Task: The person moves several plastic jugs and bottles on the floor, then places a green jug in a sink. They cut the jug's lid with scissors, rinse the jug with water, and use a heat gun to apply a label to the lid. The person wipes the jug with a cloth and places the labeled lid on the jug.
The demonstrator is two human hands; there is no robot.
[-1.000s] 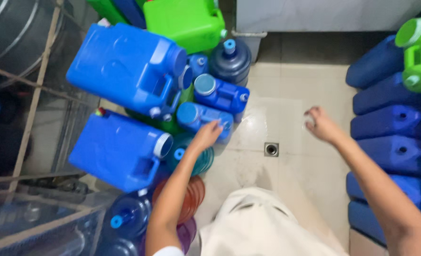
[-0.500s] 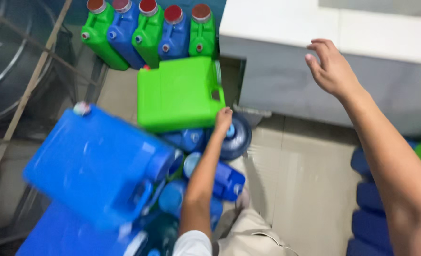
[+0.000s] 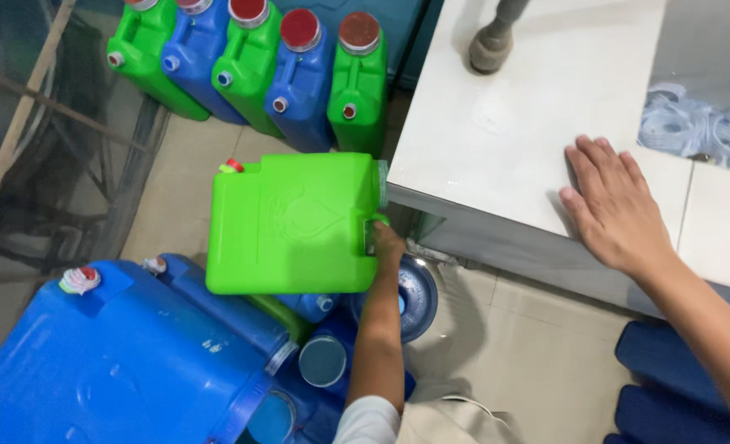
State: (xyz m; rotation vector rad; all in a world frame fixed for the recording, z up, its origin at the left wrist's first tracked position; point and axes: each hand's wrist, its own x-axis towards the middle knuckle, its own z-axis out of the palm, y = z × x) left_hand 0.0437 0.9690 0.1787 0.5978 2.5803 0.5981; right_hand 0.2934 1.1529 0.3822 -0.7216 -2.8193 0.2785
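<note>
Gripping the green jerrycan (image 3: 295, 222) by its handle with our left hand (image 3: 387, 243), lying atop blue jerrycans (image 3: 118, 362). Right hand (image 3: 616, 205) flat, fingers spread, on the white counter (image 3: 496, 148).

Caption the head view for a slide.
Left hand grips a green jerrycan by its handle; right hand rests flat on the white counter.

Tiled floor (image 3: 538, 345): row of green and blue jerrycans (image 3: 258, 62) standing; blue jerrycans (image 3: 118, 362) piled.

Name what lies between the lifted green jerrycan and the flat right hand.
In the head view, only the bare white counter corner separates the green jerrycan, held by the left hand, from the right hand.
</note>
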